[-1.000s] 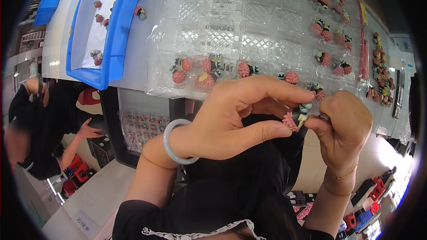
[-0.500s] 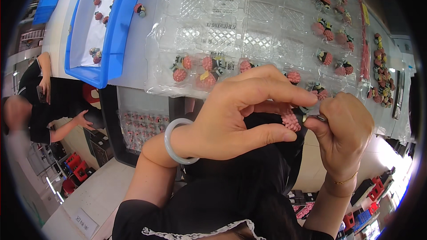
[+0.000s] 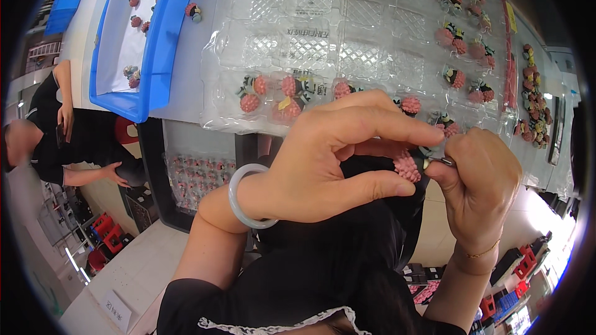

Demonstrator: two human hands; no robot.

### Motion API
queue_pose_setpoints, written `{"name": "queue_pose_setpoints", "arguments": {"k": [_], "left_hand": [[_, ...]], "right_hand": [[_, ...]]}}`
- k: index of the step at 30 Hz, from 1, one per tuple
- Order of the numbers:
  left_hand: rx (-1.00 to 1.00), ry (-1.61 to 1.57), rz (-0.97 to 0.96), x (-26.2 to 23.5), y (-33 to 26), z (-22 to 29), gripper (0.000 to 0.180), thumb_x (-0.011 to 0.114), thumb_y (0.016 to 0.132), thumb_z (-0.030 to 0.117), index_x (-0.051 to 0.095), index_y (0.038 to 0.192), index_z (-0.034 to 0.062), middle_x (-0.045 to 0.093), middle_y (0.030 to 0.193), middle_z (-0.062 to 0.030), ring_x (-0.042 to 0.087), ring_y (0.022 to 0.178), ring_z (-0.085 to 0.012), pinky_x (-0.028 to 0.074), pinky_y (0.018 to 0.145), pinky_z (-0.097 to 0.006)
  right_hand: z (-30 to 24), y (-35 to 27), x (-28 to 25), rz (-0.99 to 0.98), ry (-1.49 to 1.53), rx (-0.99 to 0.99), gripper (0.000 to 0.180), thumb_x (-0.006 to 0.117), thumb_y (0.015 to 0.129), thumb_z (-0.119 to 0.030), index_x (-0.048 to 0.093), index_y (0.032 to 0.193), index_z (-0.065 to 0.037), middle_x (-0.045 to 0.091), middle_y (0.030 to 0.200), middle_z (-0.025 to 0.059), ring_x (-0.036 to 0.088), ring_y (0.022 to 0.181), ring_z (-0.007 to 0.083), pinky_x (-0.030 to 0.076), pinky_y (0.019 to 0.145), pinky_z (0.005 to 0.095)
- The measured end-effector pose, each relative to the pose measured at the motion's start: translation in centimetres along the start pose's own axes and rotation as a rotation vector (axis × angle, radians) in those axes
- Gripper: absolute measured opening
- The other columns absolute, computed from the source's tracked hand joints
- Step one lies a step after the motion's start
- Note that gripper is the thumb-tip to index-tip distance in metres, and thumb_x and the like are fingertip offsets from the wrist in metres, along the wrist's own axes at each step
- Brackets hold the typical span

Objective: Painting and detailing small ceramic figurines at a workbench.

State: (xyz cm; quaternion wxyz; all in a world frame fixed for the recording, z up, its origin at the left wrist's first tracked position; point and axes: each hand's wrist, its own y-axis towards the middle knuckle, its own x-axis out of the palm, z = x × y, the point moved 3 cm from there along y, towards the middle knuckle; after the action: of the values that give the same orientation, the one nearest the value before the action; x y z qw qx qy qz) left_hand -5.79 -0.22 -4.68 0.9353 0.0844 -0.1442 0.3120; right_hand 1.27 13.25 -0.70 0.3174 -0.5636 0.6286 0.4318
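A small figurine (image 3: 407, 166) with a pink, bumpy, berry-like body and a dark part is pinched between the thumb and fingers of my left hand (image 3: 329, 155). My right hand (image 3: 483, 177) is closed just to the right, its thumb and forefinger gripping a thin metallic tool (image 3: 443, 161) whose tip is at the figurine's dark and pale end. Most of the tool is hidden inside the fist. Beyond my hands lies a clear plastic blister tray (image 3: 366, 43) with similar figurines along its near row and right side.
At the left stands a blue bin (image 3: 160, 49) with a few figurines inside. Two loose figurines (image 3: 194, 12) lie beside it. More figurines (image 3: 532, 96) cluster at the far right. A filled tray (image 3: 202, 177) sits lower left. Another person (image 3: 68, 130) is at the left edge.
My hands hold nearly the same pose, the figurine and tool barely shifting. At the left, the other person's upper arm and hand have moved slightly.
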Motion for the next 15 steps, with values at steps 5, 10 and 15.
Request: {"name": "queue_pose_setpoints", "arguments": {"k": [5,10,15], "left_hand": [[-0.023,-0.006,0.007,-0.08,-0.04,0.03,0.040,0.069,0.062,0.000,0.055,0.099,-0.0060,0.048,0.088,-0.0090,0.051,0.082,-0.0140,0.045,0.069,-0.022],[-0.015,-0.010,0.008,-0.05,-0.02,-0.03,0.042,0.069,0.061,-0.002,0.055,0.099,-0.0062,0.049,0.088,-0.0089,0.051,0.082,-0.0143,0.045,0.070,-0.022],[-0.011,-0.007,0.010,-0.01,-0.01,0.07,0.043,0.070,0.060,-0.002,0.054,0.100,-0.0059,0.049,0.088,-0.0089,0.051,0.082,-0.0146,0.044,0.072,-0.022]], "right_hand": [[-0.25,0.05,-0.07,-0.013,-0.051,0.002,0.036,0.055,0.073,-0.035,0.046,0.064,-0.002,0.034,0.053,0.0088,0.036,0.047,0.0250,0.026,0.044,0.0334],[-0.38,0.07,-0.30,-0.001,-0.081,-0.013,0.034,0.056,0.073,-0.034,0.046,0.064,-0.002,0.034,0.053,0.0088,0.037,0.048,0.0248,0.026,0.044,0.0335],[-0.37,0.04,-0.24,0.003,-0.083,-0.020,0.033,0.056,0.073,-0.033,0.046,0.065,-0.002,0.035,0.054,0.0088,0.037,0.048,0.0249,0.026,0.044,0.0336]]}}
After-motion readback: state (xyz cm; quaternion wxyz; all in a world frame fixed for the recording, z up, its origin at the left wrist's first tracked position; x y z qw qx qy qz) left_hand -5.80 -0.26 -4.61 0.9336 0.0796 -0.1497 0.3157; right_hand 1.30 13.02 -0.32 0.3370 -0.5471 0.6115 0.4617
